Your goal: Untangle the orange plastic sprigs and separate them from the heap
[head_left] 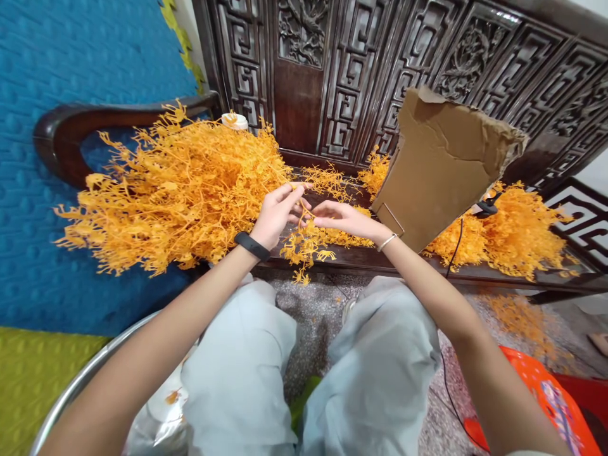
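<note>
Between my two hands hangs an orange plastic flower sprig [304,247], its thin stem pointing up and its branching tips dangling over the bench edge. My left hand [280,212] pinches the stem near the top, thumb and fingers together. From the other side, my right hand [344,218] has its fingertips closed at the stem, a little lower. A large heap of similar orange sprigs [190,190] lies just left of my left hand. More loose orange pieces [330,180] are scattered on the dark bench behind my hands.
A torn brown cardboard piece [441,158] leans upright on the bench, right of my hands. Beyond it lie more orange sprigs [517,234] and a black cable [456,247]. A carved wooden backrest [299,95] rises behind. At lower right stands a red plastic stool [546,392].
</note>
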Demonstrator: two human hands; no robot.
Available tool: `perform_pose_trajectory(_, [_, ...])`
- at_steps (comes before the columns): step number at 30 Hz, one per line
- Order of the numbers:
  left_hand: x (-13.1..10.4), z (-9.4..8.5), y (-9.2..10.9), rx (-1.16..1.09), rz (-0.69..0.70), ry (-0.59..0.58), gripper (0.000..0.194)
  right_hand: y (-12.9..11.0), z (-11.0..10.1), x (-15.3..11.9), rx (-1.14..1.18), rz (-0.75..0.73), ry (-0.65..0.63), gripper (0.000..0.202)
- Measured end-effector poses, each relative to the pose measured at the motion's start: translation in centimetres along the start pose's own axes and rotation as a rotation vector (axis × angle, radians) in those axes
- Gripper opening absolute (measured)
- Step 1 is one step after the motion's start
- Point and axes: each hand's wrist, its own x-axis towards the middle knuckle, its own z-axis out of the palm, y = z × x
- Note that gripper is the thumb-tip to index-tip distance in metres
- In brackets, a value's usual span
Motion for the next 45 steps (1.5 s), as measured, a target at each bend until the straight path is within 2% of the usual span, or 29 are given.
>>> perform_pose_trajectory(3, [0.0,0.1,0.1,-0.050,0.008,-0.002,0.022,-0.9,-0.2,-0.8,-0.078,-0.158,0.117,0.050])
perform_pose_trajectory(6, [0.1,0.1,0.0,-0.090,0.044,-0.005,0.017,-2.1,-0.6,-1.5,-0.122,-0.199,0.266,0.033])
perform_pose_trajectory(9, [0.0,0.2,-0.1,-0.113,0.086,-0.033,0.013,-3.2,-0.7,-2.2,-0.242,-0.125,0.296,0.025])
perform_pose_trajectory(13, [-0.2,0.7,0.1,-0.173,0.106,-0.084,0.012,-4.0,0.0,-2.7,-0.343,0.024,0.262,0.032])
perform_pose_trajectory(17, [-0.4,1.2,0.3,-0.226,0.115,-0.091,0.011,-3.9,1.1,-2.6,-0.337,0.191,0.222,0.040])
perform_pose_trajectory(21, [-0.4,1.4,0.3,-0.253,0.127,-0.102,0.014,-3.1,1.4,-2.1,-0.279,0.219,0.346,0.039])
perform_pose_trajectory(25, [-0.4,1.4,0.3,-0.249,0.117,-0.099,0.019,-2.3,1.1,-1.7,-0.154,0.174,0.461,0.023])
perform_pose_trajectory(29, [-0.4,1.5,0.4,-0.199,0.079,-0.147,0.032,-1.9,1.2,-1.3,0.014,0.155,0.420,0.006])
perform_pose_trajectory(33, [-0.3,1.5,0.4,-0.210,0.083,-0.155,0.039,-1.8,1.7,-0.9,0.271,0.205,0.352,0.016])
perform_pose_trajectory(35, [-0.2,1.5,0.3,-0.206,0.064,-0.136,0.042,-1.7,1.7,-0.8,0.358,0.213,0.377,0.021])
perform_pose_trajectory(39, [0.0,1.4,0.1,-0.216,0.044,-0.078,0.046,-1.8,0.9,-0.8,0.358,0.106,0.466,0.023])
perform_pose_trajectory(45, [-0.3,1.3,0.0,-0.121,-0.040,-0.155,0.036,-2.0,0.0,-1.2,0.352,0.007,0.478,0.007])
